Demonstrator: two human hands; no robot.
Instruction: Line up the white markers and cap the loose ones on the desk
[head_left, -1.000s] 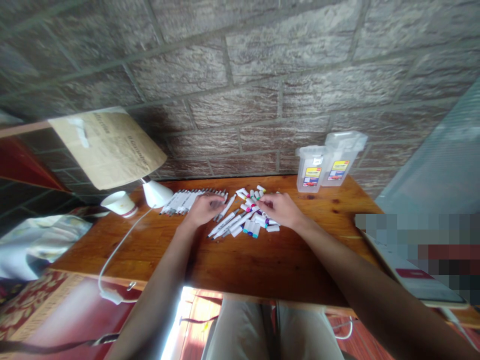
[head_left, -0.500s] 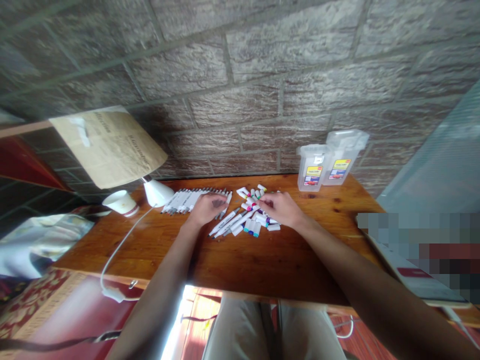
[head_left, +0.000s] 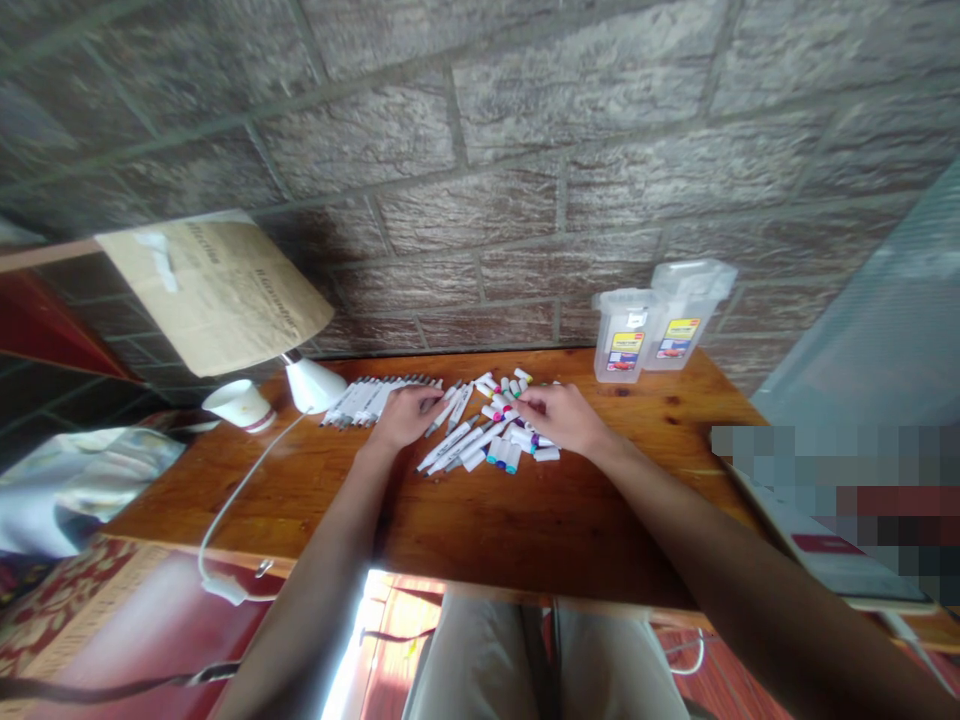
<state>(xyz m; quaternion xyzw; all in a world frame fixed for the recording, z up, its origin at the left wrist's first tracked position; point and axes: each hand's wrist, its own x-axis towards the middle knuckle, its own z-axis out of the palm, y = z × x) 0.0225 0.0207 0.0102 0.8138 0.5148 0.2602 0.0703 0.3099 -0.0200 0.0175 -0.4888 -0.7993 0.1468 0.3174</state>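
Note:
A white marker (head_left: 445,408) is pinched between the thumb and fingers of my left hand (head_left: 406,415). To its left, a slanted row of white markers with grey ends (head_left: 364,402) lies side by side, partly covered by that hand. Between my hands, several loose markers (head_left: 455,445) lie at an angle on the table. My right hand (head_left: 564,415) is closed at the right side of a pile of white marker caps with coloured ends (head_left: 504,455). What its curled fingertips hold, if anything, is hidden.
Two clear plastic cases (head_left: 621,340) stand at the back right of the wooden table (head_left: 480,530). On the left are a desk lamp (head_left: 311,385), its cord, and a paper cup (head_left: 244,405). A flat object, partly pixelated, lies at the right edge. A stone-block wall rises behind.
My left hand has shifted slightly left with the marker, towards the row. A gap now shows between its marker and the loose ones beside it. My right hand stays in place.

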